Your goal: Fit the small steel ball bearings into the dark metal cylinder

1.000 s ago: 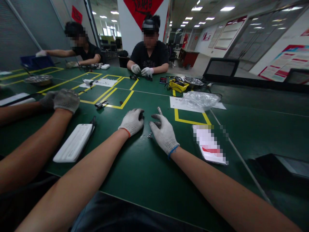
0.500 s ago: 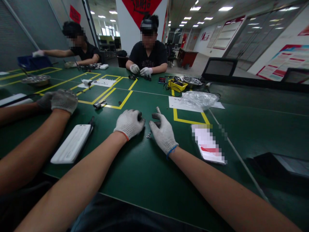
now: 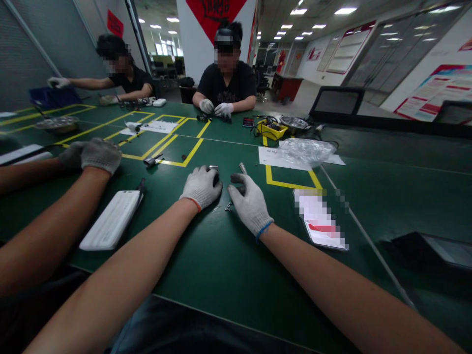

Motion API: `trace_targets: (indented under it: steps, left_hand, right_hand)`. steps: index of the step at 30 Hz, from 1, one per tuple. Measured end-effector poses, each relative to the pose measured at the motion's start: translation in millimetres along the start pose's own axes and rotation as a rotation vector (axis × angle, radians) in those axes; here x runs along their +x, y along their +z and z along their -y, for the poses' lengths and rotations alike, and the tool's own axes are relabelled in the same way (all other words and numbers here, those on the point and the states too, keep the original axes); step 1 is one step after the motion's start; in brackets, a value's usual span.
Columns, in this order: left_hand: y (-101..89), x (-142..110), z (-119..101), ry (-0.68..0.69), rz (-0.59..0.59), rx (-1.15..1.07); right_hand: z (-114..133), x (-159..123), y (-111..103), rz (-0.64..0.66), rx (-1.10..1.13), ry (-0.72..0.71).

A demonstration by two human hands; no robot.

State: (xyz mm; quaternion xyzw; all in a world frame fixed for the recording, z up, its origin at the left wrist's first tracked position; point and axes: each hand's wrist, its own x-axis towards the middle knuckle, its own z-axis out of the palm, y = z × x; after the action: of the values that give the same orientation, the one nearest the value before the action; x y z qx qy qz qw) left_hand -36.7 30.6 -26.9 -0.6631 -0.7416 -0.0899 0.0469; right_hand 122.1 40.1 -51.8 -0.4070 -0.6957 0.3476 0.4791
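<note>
My left hand (image 3: pixel 202 188), in a white knitted glove with an orange cuff edge, is closed on a small part; its silver metal end (image 3: pixel 213 167) sticks out above the fingers, and the rest is hidden. Close by on the right, my right hand (image 3: pixel 252 202), gloved with a blue cuff edge, has curled fingers with a small ridged metal cylinder (image 3: pixel 242 168) poking out past them. Its grip on the cylinder is partly hidden. On the green table between the hands lie several tiny metal rings, perhaps nuts (image 3: pixel 228 206).
A white box-like device (image 3: pixel 110 220) lies left, a phone (image 3: pixel 320 219) right. Beyond are a metal cylinder part (image 3: pixel 152 160), plastic wrap (image 3: pixel 306 151) on paper and a yellow bin (image 3: pixel 272 130). A neighbour's gloved hands (image 3: pixel 99 156) rest at left; two co-workers sit across.
My left hand has turned and shifted slightly: a dark round end showed at its fingers before, a silver end now. My right hand has hardly moved.
</note>
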Motion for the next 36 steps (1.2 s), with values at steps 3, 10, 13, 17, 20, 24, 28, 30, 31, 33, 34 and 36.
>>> trace_targets:
  steps: [3, 10, 13, 17, 20, 24, 28, 30, 31, 33, 34, 36]
  left_hand:
    - [4.3, 3.1, 1.3, -0.001, -0.016, -0.030]
    - [5.0, 5.3, 3.2, 0.000, 0.018, -0.049]
    - [3.4, 4.9, 2.8, -0.005, 0.028, -0.048]
    - [2.5, 4.6, 2.7, -0.006, 0.039, -0.044]
    - [2.9, 4.8, 2.9, -0.003, 0.037, -0.054]
    - [4.0, 5.1, 3.2, 0.005, 0.031, -0.060]
    - [4.2, 4.8, 3.3, 0.009, 0.027, -0.059]
    - [3.9, 4.5, 3.3, 0.009, 0.025, -0.062]
    - [3.8, 4.3, 3.3, 0.010, 0.024, -0.061]
    - [3.7, 4.2, 3.3, 0.013, 0.023, -0.056]
    - [3.7, 4.2, 3.3, 0.015, 0.024, -0.052]
    - [3.9, 4.3, 3.4, 0.013, 0.026, -0.047]
  right_hand:
    - [-0.2, 0.2, 0.4, 0.001, -0.002, 0.002]
    - [-0.8, 0.4, 0.2, 0.012, -0.013, -0.026]
    - [-1.4, 0.7, 0.1, 0.014, -0.018, -0.037]
    - [-2.0, 1.1, 0.5, 0.019, -0.009, -0.046]
    - [-2.2, 1.1, 0.9, 0.026, 0.002, -0.048]
    - [-2.9, 1.1, 1.2, 0.030, -0.006, -0.051]
    - [-3.6, 1.0, 1.3, 0.036, -0.026, -0.082]
    - [-3.2, 0.8, 1.2, 0.041, -0.027, -0.088]
    - [-2.9, 0.8, 1.2, 0.043, -0.029, -0.087]
    - [-2.1, 0.6, 1.1, 0.048, -0.033, -0.083]
    - [-1.7, 0.5, 1.0, 0.049, -0.035, -0.082]
    - [-1.2, 0.4, 0.7, 0.053, -0.036, -0.079]
